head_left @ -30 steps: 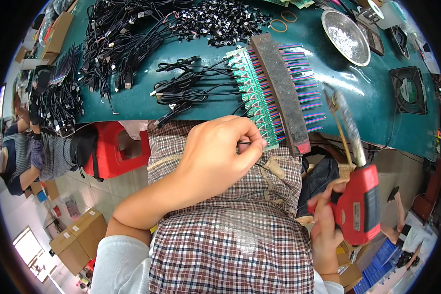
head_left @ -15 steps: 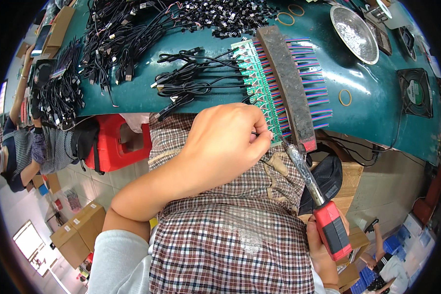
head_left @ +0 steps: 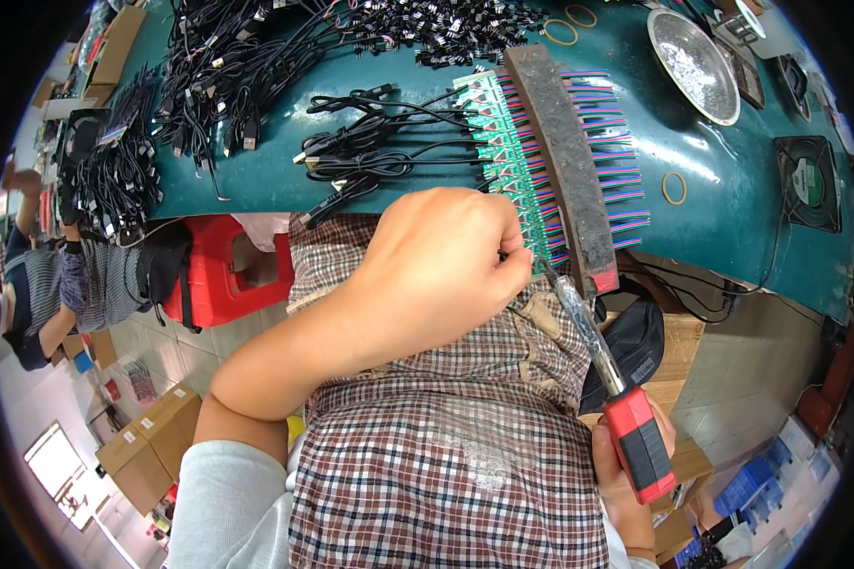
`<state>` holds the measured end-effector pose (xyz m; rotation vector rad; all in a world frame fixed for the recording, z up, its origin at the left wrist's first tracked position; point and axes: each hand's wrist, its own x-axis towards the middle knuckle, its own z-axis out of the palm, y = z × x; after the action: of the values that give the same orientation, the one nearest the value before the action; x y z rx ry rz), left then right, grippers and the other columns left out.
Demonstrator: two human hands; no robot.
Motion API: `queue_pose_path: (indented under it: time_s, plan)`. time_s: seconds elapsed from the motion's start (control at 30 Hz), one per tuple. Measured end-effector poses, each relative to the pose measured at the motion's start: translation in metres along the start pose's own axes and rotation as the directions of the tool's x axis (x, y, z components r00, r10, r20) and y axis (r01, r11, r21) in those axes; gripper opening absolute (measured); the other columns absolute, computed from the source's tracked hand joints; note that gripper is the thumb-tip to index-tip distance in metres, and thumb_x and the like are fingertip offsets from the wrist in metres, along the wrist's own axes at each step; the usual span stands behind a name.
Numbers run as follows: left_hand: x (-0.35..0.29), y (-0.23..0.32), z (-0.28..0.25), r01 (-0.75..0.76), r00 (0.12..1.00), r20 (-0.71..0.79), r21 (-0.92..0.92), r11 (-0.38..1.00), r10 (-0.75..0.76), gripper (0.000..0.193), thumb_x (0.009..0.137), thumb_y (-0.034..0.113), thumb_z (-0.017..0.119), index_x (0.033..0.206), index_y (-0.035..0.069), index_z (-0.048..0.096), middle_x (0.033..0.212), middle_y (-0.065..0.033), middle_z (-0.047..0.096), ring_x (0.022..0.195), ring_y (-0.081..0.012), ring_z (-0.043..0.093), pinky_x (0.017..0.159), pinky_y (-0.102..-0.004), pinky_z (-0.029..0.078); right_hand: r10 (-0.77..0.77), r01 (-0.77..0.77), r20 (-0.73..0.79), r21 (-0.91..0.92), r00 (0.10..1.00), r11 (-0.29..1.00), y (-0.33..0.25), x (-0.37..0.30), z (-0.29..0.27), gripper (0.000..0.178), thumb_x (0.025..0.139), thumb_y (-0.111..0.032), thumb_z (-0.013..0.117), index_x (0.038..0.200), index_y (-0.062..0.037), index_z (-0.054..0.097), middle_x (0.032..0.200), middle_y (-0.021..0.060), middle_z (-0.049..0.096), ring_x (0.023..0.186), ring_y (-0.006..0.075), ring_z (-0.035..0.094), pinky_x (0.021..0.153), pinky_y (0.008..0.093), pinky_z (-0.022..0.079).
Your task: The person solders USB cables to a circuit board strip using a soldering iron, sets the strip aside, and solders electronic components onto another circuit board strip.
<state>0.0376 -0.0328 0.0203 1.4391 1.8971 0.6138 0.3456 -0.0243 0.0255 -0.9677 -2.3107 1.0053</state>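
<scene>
A row of green circuit boards [head_left: 491, 119] lies along the table's near edge, with black USB cables [head_left: 351, 166] attached on its left side and thin multicoloured wires [head_left: 617, 183] running out to the right. Across those wires rests a dark, heavy bar [head_left: 565, 161]. My left hand [head_left: 436, 261] is pinched at the boards' near end; a bit of black cable shows between thumb and fingers, the rest hidden. My right hand [head_left: 621, 498] grips a soldering iron [head_left: 640, 441] by its red and black handle. Its tip sits at the nearest board, close to my left fingertips.
Piles of black cables [head_left: 247, 76] and small black connectors [head_left: 436, 28] cover the far left and middle. At the right are a metal bowl [head_left: 695, 66], a rubber band [head_left: 674, 188] and a small fan [head_left: 807, 185]. A red stool [head_left: 223, 275] stands left; another person works beyond it.
My left hand has shifted very slightly at the boards' end, still pinched. The soldering iron's tip stays at nearly the same spot. At the far left, the other person's arm has moved.
</scene>
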Motion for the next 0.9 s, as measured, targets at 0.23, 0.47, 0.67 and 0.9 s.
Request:
queue_pose_path:
  time_s: [0.23, 0.47, 0.67, 0.9]
  plan:
    - [0.002, 0.001, -0.004, -0.008, 0.999, 0.042, 0.001, 1.0, 0.008, 0.023, 0.088, 0.022, 0.075, 0.085, -0.001, 0.074, 0.078, -0.0141, 0.073, 0.069, -0.0266, 0.073, 0.063, -0.0371, 0.055, 0.22, -0.22, 0.008, 0.008, 0.976, 0.976, -0.001, -0.02, -0.002, 0.018, 0.079, -0.01, 0.074, 0.093, -0.0005, 0.07, 0.091, 0.0152, 0.07, 0.083, 0.0362, 0.069, 0.079, 0.0431, 0.055]
    - [0.003, 0.0, -0.005, -0.025, 0.999, 0.041, 0.013, 1.0, 0.025, 0.025, 0.088, 0.023, 0.075, 0.086, -0.001, 0.074, 0.077, -0.0153, 0.073, 0.07, -0.0289, 0.074, 0.065, -0.0388, 0.056, 0.168, -0.168, 0.024, 0.005, 0.986, 0.986, -0.003, -0.013, -0.004, 0.018, 0.078, -0.009, 0.074, 0.093, -0.0001, 0.069, 0.089, 0.016, 0.068, 0.08, 0.0356, 0.067, 0.076, 0.0418, 0.055]
    - [0.003, 0.002, -0.007, -0.014, 0.998, 0.055, 0.02, 1.0, 0.013, 0.024, 0.087, 0.023, 0.075, 0.086, -0.001, 0.075, 0.078, -0.0153, 0.073, 0.071, -0.0296, 0.074, 0.065, -0.0387, 0.056, 0.099, -0.099, -0.012, -0.003, 0.995, 0.995, -0.005, -0.006, -0.005, 0.017, 0.077, -0.004, 0.076, 0.09, 0.0019, 0.067, 0.079, 0.0151, 0.065, 0.068, 0.0286, 0.064, 0.065, 0.0353, 0.052]
    - [0.005, 0.0, -0.006, -0.017, 0.998, 0.068, 0.034, 0.999, 0.015, 0.024, 0.087, 0.023, 0.075, 0.085, 0.0, 0.076, 0.078, -0.0152, 0.074, 0.071, -0.0298, 0.074, 0.064, -0.0387, 0.056, 0.18, -0.18, -0.024, -0.031, 0.983, 0.983, -0.006, -0.014, -0.005, 0.018, 0.083, -0.015, 0.076, 0.091, -0.0011, 0.07, 0.086, 0.0138, 0.069, 0.078, 0.0335, 0.068, 0.075, 0.0418, 0.054]
